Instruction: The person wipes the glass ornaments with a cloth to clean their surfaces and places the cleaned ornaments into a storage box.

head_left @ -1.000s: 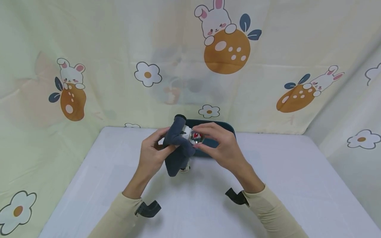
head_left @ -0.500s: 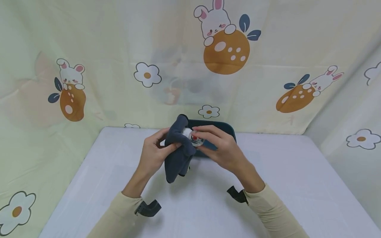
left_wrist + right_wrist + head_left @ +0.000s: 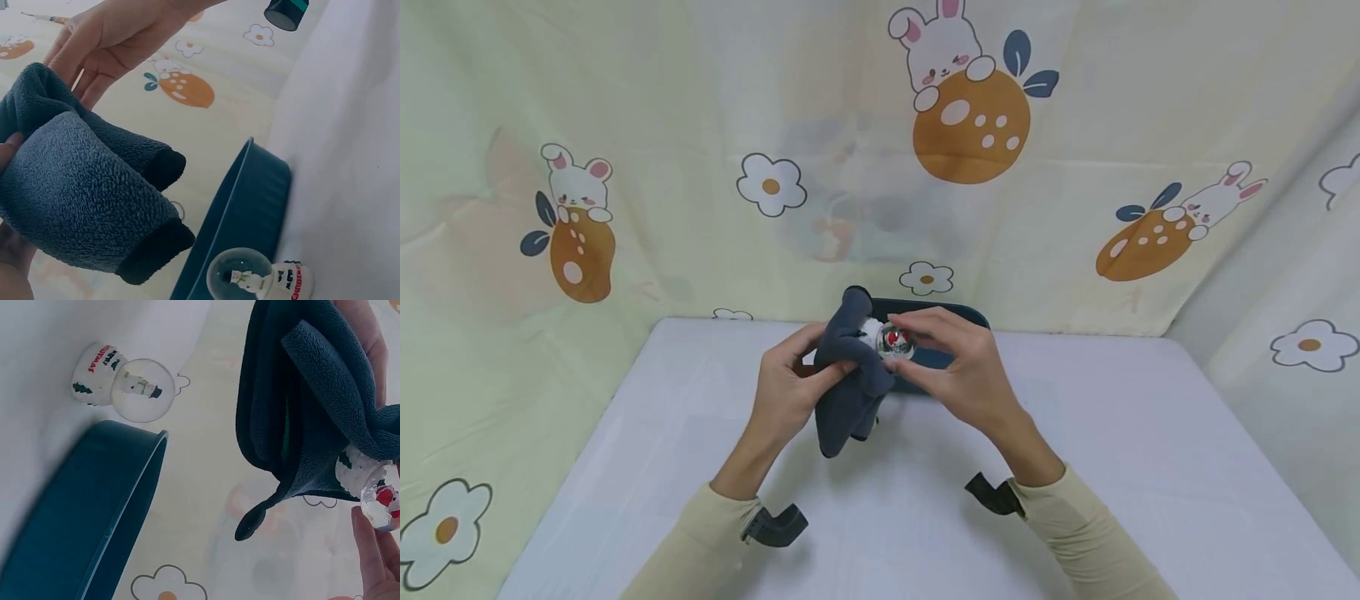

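Note:
My left hand (image 3: 786, 387) grips a dark blue terry cloth (image 3: 850, 396) with black edging, folded against the white base of a snow globe (image 3: 896, 340). This globe lies on its side in the air, a red-and-white figure inside its clear ball. Thumb and fingertips of my right hand (image 3: 973, 375) pinch the glass ball from the right. A second snow globe (image 3: 144, 390), with a snowman inside and "Merry Christmas" lettering on its base, stands on the table beside the bin; in the head view the cloth hides nearly all of it.
A dark teal bin (image 3: 256, 194) stands at the table's back edge, behind the hands. White cloth covers the table (image 3: 1112, 467). A printed rabbit curtain (image 3: 662, 233) hangs directly behind. Black straps (image 3: 775, 527) stick out from both sleeves.
The cloth's lower end has swung down over the second globe's base. My right fingers have spread and closed again on the held globe, whose figure has turned. My left hand stays nearly in place.

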Demonstrator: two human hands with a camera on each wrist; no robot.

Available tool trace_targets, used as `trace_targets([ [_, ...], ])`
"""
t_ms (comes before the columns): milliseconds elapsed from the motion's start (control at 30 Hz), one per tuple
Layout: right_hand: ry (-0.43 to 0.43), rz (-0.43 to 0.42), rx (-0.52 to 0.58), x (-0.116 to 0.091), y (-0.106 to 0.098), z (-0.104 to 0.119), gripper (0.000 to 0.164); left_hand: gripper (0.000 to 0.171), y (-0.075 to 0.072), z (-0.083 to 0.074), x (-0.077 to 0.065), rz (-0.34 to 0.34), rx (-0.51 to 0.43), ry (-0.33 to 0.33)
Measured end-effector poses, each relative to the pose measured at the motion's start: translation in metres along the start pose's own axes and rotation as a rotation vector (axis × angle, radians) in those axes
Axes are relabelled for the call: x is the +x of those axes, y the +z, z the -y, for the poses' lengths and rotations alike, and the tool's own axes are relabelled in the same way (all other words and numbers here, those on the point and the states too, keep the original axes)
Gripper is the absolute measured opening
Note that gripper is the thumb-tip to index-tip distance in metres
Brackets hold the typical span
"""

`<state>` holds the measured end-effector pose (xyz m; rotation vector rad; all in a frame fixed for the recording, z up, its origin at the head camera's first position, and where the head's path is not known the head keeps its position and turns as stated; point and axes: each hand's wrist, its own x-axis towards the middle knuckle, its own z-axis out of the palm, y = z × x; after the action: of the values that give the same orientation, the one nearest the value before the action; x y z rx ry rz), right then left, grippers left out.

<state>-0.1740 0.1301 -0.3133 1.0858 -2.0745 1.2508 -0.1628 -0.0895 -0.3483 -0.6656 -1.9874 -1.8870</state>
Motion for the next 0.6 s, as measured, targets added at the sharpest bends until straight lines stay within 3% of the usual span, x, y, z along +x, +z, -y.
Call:
trace_targets([
  [100, 0.033, -0.005, 0.039, 0.003, -0.001, 0.008, 0.047, 0.038, 0.001, 0.001, 0.0, -0.001, 0.01, 0.025],
  [367, 0.154, -0.036, 0.08, -0.007, 0.005, -0.02, 0.04, 0.04, 0.004, 0.003, -0.002, -0.031, 0.107, 0.131],
  [600, 0.253, -0.009, 0.048, -0.003, 0.003, -0.006, 0.039, 0.04, 0.006, -0.001, -0.003, -0.072, 0.178, 0.168],
])
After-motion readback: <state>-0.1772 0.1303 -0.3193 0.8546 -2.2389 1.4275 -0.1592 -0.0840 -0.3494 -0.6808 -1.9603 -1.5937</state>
